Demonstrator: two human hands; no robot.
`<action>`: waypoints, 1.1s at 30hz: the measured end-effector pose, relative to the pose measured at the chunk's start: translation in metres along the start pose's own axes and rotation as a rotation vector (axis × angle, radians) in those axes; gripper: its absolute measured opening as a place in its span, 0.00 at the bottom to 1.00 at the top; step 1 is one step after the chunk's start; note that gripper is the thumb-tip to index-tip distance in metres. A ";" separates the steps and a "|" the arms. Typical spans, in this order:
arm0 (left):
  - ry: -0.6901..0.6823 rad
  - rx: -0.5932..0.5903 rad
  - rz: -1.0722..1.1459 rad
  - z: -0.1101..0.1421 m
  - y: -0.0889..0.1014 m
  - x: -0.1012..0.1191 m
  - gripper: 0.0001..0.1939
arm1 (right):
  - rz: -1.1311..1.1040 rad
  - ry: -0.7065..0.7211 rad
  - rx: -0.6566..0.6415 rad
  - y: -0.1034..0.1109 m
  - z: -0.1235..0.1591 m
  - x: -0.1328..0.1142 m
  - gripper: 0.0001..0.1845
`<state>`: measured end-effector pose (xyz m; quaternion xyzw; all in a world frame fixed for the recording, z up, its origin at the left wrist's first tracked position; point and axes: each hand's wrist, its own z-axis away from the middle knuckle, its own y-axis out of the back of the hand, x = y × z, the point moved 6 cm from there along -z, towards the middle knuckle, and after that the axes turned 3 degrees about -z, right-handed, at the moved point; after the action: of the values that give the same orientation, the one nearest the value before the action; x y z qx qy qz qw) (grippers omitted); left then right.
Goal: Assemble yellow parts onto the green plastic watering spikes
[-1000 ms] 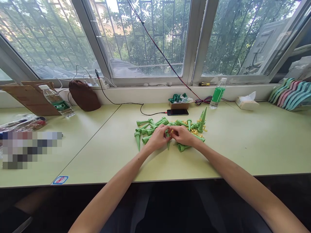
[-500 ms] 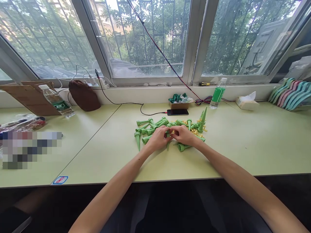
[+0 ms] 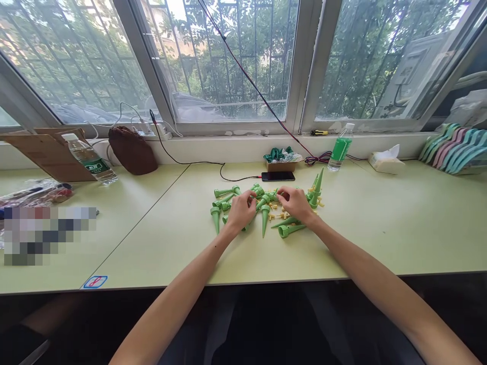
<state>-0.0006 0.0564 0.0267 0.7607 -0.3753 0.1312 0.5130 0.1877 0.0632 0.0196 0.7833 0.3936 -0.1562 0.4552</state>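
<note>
Several green plastic watering spikes, hollow cones with ribbed caps, lie in a loose pile. My left hand (image 3: 241, 209) is over the left part of the pile, its fingers curled together among the spikes; what they hold, if anything, is hidden. Just to its right, a green spike (image 3: 265, 219) lies with its tip toward me. My right hand (image 3: 296, 204) is at the pile's right side, thumb and fingers bent into a pinch beside small yellow plastic pieces (image 3: 282, 216); whatever is between them is too small to name. Upright green spikes (image 3: 315, 190) stand behind the right hand.
Behind the pile are a black phone (image 3: 278, 176) on a cable and a small box (image 3: 281, 165) with green wrapping. Water bottles (image 3: 340, 148) stand at both sides. A tissue pack (image 3: 386, 161) and coloured hangers (image 3: 454, 149) are at the right.
My hands have moved apart from their meeting point, the left to the left, the right slightly right. The green spike that was between them now lies on the table, let go.
</note>
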 end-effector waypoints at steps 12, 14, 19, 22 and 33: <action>0.003 -0.002 -0.037 0.001 -0.001 0.001 0.10 | 0.042 -0.010 0.001 0.000 0.000 -0.001 0.08; 0.002 0.000 -0.039 0.001 -0.001 0.001 0.10 | 0.032 -0.006 -0.011 -0.001 0.001 -0.001 0.07; -0.004 0.009 -0.033 0.002 0.000 0.003 0.09 | 0.061 0.039 -0.095 -0.010 0.001 -0.002 0.08; -0.005 0.010 -0.032 0.002 0.000 0.004 0.09 | 0.103 0.045 -0.161 -0.016 0.002 -0.001 0.08; -0.017 -0.007 -0.018 0.003 0.000 0.005 0.09 | 0.158 0.022 -0.273 -0.024 0.003 0.003 0.11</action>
<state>0.0026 0.0517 0.0282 0.7634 -0.3733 0.1188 0.5136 0.1718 0.0687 0.0028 0.7444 0.3534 -0.0566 0.5638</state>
